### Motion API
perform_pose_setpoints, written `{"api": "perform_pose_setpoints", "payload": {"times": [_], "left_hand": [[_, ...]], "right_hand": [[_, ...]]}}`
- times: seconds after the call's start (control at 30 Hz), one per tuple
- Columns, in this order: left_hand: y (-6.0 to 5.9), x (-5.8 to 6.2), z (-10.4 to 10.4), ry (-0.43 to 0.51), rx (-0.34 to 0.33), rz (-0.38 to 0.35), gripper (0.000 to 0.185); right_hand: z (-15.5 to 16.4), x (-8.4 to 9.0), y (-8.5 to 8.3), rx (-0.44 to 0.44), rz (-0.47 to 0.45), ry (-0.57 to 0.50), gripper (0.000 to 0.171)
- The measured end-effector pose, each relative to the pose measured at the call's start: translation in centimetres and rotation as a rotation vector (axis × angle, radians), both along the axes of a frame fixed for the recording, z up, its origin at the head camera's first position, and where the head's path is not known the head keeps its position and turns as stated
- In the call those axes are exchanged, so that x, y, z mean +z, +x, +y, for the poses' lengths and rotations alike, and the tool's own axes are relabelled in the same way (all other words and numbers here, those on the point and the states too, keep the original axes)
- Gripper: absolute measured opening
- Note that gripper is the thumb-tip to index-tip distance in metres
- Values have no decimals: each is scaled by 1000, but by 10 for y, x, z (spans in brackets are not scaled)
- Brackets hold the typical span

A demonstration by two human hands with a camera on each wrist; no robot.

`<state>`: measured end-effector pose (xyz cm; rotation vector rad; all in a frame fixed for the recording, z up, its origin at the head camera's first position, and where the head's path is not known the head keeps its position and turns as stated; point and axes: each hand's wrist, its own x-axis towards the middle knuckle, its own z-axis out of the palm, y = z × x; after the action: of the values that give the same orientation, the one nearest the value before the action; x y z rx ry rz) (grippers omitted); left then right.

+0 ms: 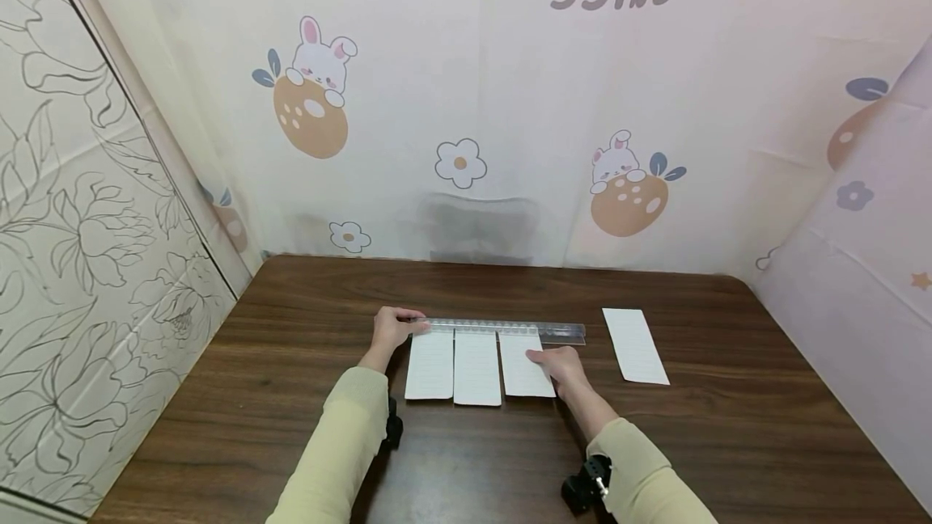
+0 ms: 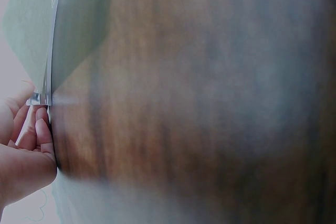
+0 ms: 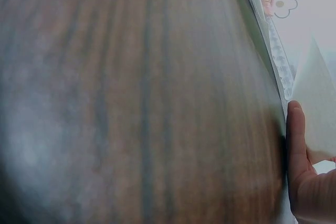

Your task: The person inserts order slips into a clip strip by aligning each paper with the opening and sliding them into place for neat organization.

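Note:
In the head view a clear, ruler-like plastic strip (image 1: 564, 334) lies crosswise on the table, with a row of round bumps visible in the right wrist view. My left hand (image 1: 391, 335) pinches its left end between thumb and fingers. Below it, side by side, are three white lined cards: a left card (image 1: 429, 370), a middle card (image 1: 476, 374) and a right card (image 1: 518, 374). Their top edges meet or run under the strip. My right hand (image 1: 564, 366) holds the right card by its right side, thumb on top; some fingers are hidden beneath.
Another white lined card (image 1: 635, 346) lies apart on the right of the dark wooden table (image 1: 255, 395). A printed curtain (image 1: 466, 63) hangs behind the table's far edge. Black wrist cameras, such as the right one (image 1: 582, 488), sit near the sleeves.

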<state>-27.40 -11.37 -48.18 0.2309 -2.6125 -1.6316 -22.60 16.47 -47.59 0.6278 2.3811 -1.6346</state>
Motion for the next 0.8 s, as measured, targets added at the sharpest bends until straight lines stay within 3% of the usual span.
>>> {"api": "perform_pose_setpoints", "payload": {"times": [0.8], "left_hand": [[-1,0,0,0,4,-15,16]], "right_hand": [[4,7,5,61,24,-98,39]]}}
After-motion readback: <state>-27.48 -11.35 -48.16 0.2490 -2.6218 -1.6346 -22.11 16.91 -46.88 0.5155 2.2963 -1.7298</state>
